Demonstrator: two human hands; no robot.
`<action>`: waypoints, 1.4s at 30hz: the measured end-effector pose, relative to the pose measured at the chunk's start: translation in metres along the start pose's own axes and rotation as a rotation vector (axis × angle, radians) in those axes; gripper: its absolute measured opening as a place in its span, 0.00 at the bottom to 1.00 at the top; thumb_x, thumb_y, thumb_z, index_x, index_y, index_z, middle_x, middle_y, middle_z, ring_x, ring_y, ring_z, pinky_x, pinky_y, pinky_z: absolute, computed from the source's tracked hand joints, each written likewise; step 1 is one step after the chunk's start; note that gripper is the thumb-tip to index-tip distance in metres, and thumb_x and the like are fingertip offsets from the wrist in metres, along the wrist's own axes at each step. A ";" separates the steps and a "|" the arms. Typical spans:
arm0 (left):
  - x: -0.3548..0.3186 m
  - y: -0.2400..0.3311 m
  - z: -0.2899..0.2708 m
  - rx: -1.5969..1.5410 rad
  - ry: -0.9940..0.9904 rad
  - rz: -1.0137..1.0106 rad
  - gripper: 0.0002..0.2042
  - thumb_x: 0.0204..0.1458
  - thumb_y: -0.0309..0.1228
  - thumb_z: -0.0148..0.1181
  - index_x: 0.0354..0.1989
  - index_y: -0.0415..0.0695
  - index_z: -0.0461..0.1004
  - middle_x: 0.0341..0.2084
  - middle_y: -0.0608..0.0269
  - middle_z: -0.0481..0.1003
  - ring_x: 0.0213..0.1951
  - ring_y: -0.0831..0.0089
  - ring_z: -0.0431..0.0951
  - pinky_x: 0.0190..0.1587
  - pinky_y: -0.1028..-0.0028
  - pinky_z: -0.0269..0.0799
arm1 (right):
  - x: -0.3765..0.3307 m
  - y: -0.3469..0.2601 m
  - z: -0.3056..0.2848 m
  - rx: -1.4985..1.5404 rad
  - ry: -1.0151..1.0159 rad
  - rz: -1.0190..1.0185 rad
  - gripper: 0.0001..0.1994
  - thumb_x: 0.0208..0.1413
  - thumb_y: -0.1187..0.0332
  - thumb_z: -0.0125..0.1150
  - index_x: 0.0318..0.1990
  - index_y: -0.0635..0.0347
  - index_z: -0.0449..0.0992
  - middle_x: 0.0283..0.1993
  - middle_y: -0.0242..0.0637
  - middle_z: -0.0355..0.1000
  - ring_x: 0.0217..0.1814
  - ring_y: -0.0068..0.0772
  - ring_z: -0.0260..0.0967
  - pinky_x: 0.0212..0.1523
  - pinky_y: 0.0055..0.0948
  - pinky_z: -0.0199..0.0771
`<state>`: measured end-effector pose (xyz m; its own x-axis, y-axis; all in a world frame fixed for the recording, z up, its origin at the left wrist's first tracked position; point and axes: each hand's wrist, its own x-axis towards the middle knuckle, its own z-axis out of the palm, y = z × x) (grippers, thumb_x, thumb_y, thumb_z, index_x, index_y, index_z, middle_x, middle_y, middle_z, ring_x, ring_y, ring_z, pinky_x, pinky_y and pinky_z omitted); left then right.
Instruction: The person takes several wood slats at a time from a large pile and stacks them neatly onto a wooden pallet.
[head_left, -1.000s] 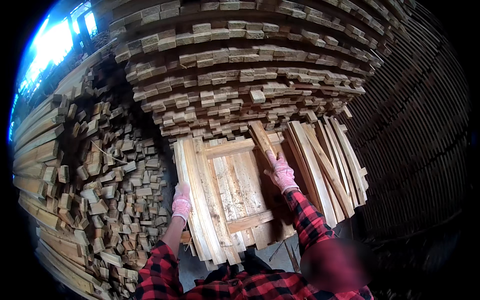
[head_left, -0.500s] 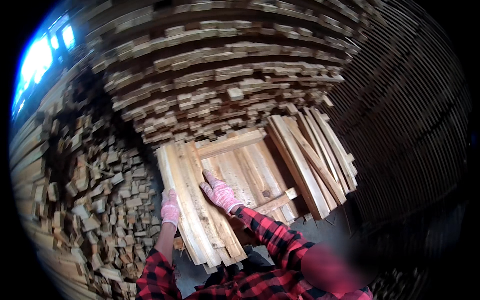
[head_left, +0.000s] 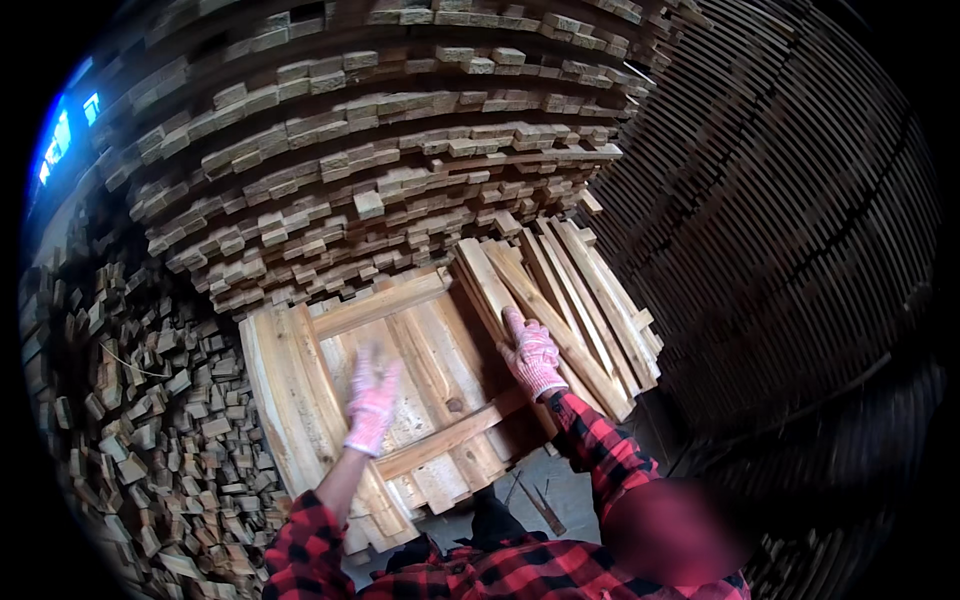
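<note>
Over the layered wooden boards, my left hand [head_left: 372,405] in a pink-and-white knit glove is in the air, its fingers stretched out, blurred and holding nothing. Beneath it, a row of flat pale boards [head_left: 295,385] lies side by side along the left of the stack, with crosswise battens [head_left: 440,440] beside them. To the right, my right hand [head_left: 533,358], gloved the same way, is closed over the edge of a wooden board [head_left: 487,275] in a pile of loose boards. Its thumb lies on the left side of that board; part of the grip is hidden.
A tall wall of stacked lumber [head_left: 380,150] rises behind the boards. Many short wood offcuts [head_left: 170,400] are heaped at the left. Dark slatted stacks [head_left: 770,220] stand at the right. Grey floor [head_left: 545,490] with thin wood scraps shows near my legs.
My right hand has moved from the left boards to the pile at the right and closed on a board there. My left hand has left the stack's left edge and moved inward over the boards.
</note>
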<state>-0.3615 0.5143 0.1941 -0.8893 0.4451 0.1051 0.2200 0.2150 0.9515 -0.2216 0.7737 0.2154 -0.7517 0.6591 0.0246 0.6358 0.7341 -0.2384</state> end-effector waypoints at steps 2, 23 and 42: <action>0.013 -0.012 0.056 0.142 -0.193 -0.148 0.36 0.60 0.53 0.60 0.70 0.44 0.61 0.62 0.56 0.70 0.53 0.62 0.75 0.58 0.66 0.71 | 0.003 0.005 -0.012 0.139 -0.028 -0.026 0.36 0.56 0.55 0.67 0.71 0.44 0.61 0.54 0.58 0.70 0.58 0.61 0.69 0.56 0.53 0.72; 0.036 0.004 0.240 -0.415 -0.099 -0.788 0.53 0.41 0.58 0.74 0.68 0.31 0.60 0.65 0.41 0.66 0.67 0.53 0.65 0.68 0.62 0.60 | 0.048 0.105 -0.069 0.418 -0.165 0.023 0.47 0.46 0.60 0.76 0.75 0.37 0.55 0.57 0.53 0.74 0.59 0.52 0.74 0.59 0.43 0.75; 0.001 -0.026 0.047 -0.320 0.005 -0.757 0.45 0.48 0.52 0.73 0.68 0.34 0.63 0.63 0.46 0.68 0.67 0.61 0.64 0.71 0.62 0.54 | 0.001 -0.003 0.011 0.193 -0.170 -0.133 0.45 0.53 0.60 0.70 0.76 0.48 0.49 0.60 0.65 0.67 0.59 0.64 0.70 0.57 0.49 0.74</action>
<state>-0.3489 0.5497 0.1561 -0.7527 0.2749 -0.5982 -0.5649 0.1969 0.8013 -0.2262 0.7707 0.2058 -0.8551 0.5103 -0.0917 0.4971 0.7567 -0.4247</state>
